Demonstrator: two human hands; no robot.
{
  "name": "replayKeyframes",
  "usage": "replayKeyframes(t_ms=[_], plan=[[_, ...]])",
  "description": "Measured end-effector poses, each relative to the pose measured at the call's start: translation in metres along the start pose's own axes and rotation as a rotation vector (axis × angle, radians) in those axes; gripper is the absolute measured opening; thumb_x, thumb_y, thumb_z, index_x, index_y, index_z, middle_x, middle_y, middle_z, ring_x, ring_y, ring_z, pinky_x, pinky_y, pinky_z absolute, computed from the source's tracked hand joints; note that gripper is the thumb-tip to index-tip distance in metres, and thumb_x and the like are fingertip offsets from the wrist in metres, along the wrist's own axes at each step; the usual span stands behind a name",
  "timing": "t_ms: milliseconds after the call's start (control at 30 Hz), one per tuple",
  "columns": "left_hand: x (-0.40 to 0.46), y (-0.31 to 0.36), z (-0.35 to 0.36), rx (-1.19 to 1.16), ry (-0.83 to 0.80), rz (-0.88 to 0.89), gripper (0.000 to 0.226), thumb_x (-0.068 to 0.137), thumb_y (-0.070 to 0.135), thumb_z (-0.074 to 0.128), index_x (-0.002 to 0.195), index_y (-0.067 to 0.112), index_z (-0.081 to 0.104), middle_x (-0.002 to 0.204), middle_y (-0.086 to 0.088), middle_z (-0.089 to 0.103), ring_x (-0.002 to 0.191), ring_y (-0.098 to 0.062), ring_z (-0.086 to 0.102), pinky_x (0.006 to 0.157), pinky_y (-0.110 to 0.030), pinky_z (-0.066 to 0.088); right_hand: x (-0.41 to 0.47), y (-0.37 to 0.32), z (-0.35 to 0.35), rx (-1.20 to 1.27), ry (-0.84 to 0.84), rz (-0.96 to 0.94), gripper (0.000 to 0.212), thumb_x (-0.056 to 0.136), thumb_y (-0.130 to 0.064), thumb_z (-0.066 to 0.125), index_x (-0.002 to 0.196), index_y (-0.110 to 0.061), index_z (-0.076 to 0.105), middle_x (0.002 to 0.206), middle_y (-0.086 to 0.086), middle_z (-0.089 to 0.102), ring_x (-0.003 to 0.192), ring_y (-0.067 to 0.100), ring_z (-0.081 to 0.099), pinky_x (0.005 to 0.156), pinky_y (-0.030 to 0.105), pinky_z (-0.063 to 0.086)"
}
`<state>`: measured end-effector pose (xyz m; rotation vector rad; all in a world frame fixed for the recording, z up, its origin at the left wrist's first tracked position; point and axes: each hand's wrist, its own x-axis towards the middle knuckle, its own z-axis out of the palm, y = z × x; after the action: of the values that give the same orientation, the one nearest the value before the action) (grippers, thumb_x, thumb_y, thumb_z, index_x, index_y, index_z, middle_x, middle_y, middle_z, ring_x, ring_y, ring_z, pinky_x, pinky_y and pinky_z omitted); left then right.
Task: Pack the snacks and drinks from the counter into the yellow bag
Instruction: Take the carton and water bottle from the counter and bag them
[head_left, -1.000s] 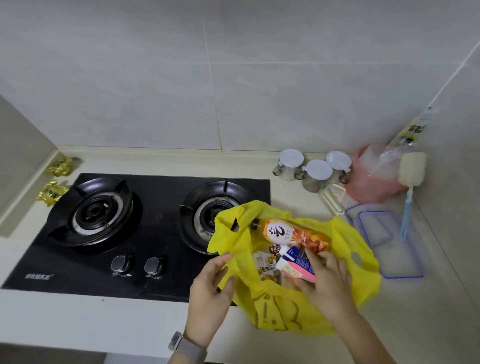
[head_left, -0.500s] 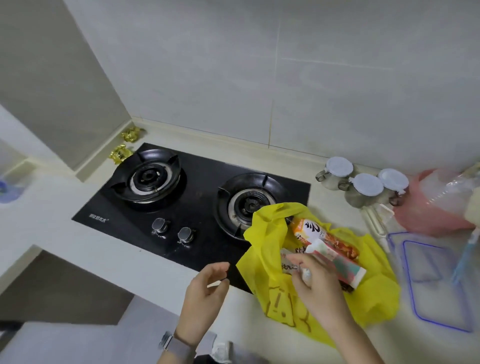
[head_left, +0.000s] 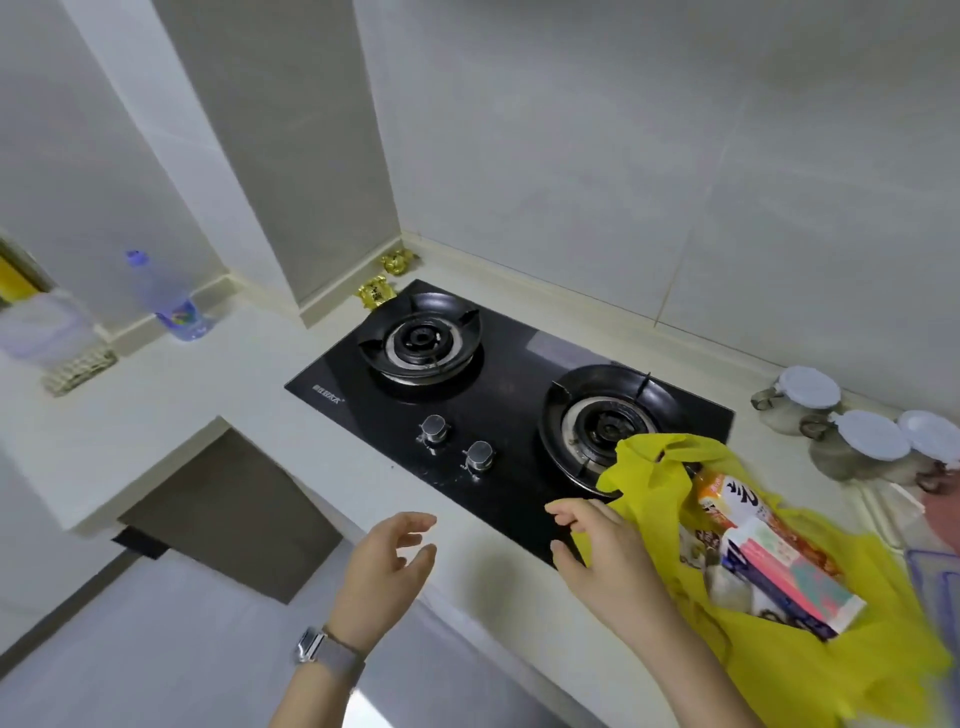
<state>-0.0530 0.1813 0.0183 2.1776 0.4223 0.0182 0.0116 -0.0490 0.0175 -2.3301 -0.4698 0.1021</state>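
Both hands hover empty beside the yellow bag (head_left: 831, 670) holding snacks

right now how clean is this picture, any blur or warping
Head view: wide-angle bends the wall edges; motion smear softens the water bottle at far left and the yellow bag; both hands stay fairly sharp; soft even light, faint glare on the stove glass.

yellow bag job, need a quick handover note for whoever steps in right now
Left hand: open, empty, over the counter edge.
Right hand: open, empty, at the near side of the yellow bag.
Done: orange pack and pink carton lie in the bag, beside the stove.
Left: water bottle stands on the far left counter, unpacked; two gold packets by the wall may count too.
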Motion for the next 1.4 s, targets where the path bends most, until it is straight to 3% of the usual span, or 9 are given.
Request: replayKeyframes(t_ms=[133, 267, 367, 467, 767, 1033, 1133, 1200, 1400], plan=[[0.002, -0.036, -0.057, 0.039, 0.035, -0.012, 0.026, 0.085, 0.013, 0.060, 0.107, 0.026, 0.060, 0.107, 0.011, 0.062, 0.097, -0.005, 0.060, 0.074, -0.006, 0.042, 0.016, -0.041, 0.037, -0.039, -0.023, -0.020, 0.036, 0.082, -0.016, 0.063, 0.117, -0.023, 0.059, 0.104, -0.011, 0.058, 0.100, 0.009, 0.052, 0.086, 0.023, 0.047], [0.002, -0.080, -0.116, 0.102, 0.084, -0.025, 0.027, 0.082, 0.012, 0.062, 0.108, 0.022, 0.062, 0.106, 0.007, 0.064, 0.093, -0.004, 0.061, 0.081, -0.014, 0.046, 0.031, -0.080, 0.080, -0.089, -0.049, -0.042, 0.035, 0.083, -0.019, 0.062, 0.118, -0.024, 0.059, 0.104, -0.015, 0.056, 0.099, 0.010, 0.050, 0.085, 0.020, 0.042], [-0.001, -0.110, -0.156, 0.132, 0.105, -0.036, 0.028, 0.083, 0.010, 0.061, 0.110, 0.017, 0.063, 0.103, 0.007, 0.062, 0.091, -0.002, 0.059, 0.081, -0.009, 0.043, 0.042, -0.108, 0.116, -0.092, -0.072, -0.046, 0.036, 0.084, -0.020, 0.061, 0.119, -0.025, 0.057, 0.102, -0.018, 0.052, 0.101, 0.009, 0.049, 0.086, 0.019, 0.041], [-0.003, -0.137, -0.191, 0.146, 0.145, -0.055, 0.028, 0.084, 0.012, 0.060, 0.111, 0.018, 0.062, 0.105, 0.006, 0.061, 0.095, -0.004, 0.058, 0.089, -0.020, 0.047, 0.059, -0.135, 0.146, -0.112, -0.103, -0.075, 0.038, 0.084, -0.020, 0.060, 0.121, -0.027, 0.056, 0.104, -0.016, 0.054, 0.101, 0.011, 0.051, 0.088, 0.023, 0.044], [-0.003, -0.191, -0.259, 0.066, 0.293, -0.167, 0.030, 0.087, 0.018, 0.058, 0.116, 0.024, 0.056, 0.108, 0.011, 0.059, 0.098, -0.002, 0.056, 0.082, -0.014, 0.042, 0.118, -0.208, 0.209, -0.245, -0.223, -0.233, 0.038, 0.086, -0.021, 0.056, 0.123, -0.030, 0.052, 0.110, -0.015, 0.056, 0.101, 0.009, 0.046, 0.077, 0.016, 0.034], [0.088, -0.193, -0.310, 0.059, 0.323, -0.079, 0.034, 0.084, 0.015, 0.059, 0.117, 0.020, 0.056, 0.106, 0.008, 0.060, 0.099, -0.006, 0.057, 0.089, -0.020, 0.047, 0.207, -0.247, 0.243, -0.271, -0.275, -0.284, 0.040, 0.088, -0.023, 0.054, 0.127, -0.030, 0.050, 0.116, -0.013, 0.055, 0.109, 0.010, 0.046, 0.088, 0.022, 0.042], [0.129, -0.200, -0.325, 0.052, 0.334, -0.092, 0.035, 0.083, 0.015, 0.059, 0.118, 0.022, 0.054, 0.105, 0.009, 0.061, 0.096, -0.002, 0.056, 0.078, -0.007, 0.041, 0.249, -0.257, 0.260, -0.257, -0.264, -0.289, 0.040, 0.088, -0.022, 0.055, 0.127, -0.028, 0.051, 0.115, -0.012, 0.056, 0.104, 0.009, 0.046, 0.086, 0.023, 0.045], [0.154, -0.205, -0.333, 0.028, 0.324, -0.121, 0.038, 0.083, 0.017, 0.060, 0.119, 0.023, 0.053, 0.106, 0.010, 0.061, 0.096, -0.001, 0.057, 0.075, -0.005, 0.040, 0.272, -0.262, 0.270, -0.233, -0.262, -0.274, 0.039, 0.088, -0.021, 0.055, 0.125, -0.028, 0.052, 0.114, -0.013, 0.055, 0.102, 0.007, 0.045, 0.083, 0.021, 0.044], [0.216, -0.216, -0.347, -0.085, 0.337, -0.188, 0.041, 0.082, 0.022, 0.064, 0.120, 0.025, 0.051, 0.106, 0.013, 0.059, 0.095, 0.000, 0.058, 0.079, -0.018, 0.050, 0.326, -0.272, 0.295, -0.191, -0.286, -0.262, 0.037, 0.087, -0.019, 0.057, 0.124, -0.026, 0.054, 0.112, -0.012, 0.056, 0.103, 0.007, 0.046, 0.086, 0.018, 0.043]])
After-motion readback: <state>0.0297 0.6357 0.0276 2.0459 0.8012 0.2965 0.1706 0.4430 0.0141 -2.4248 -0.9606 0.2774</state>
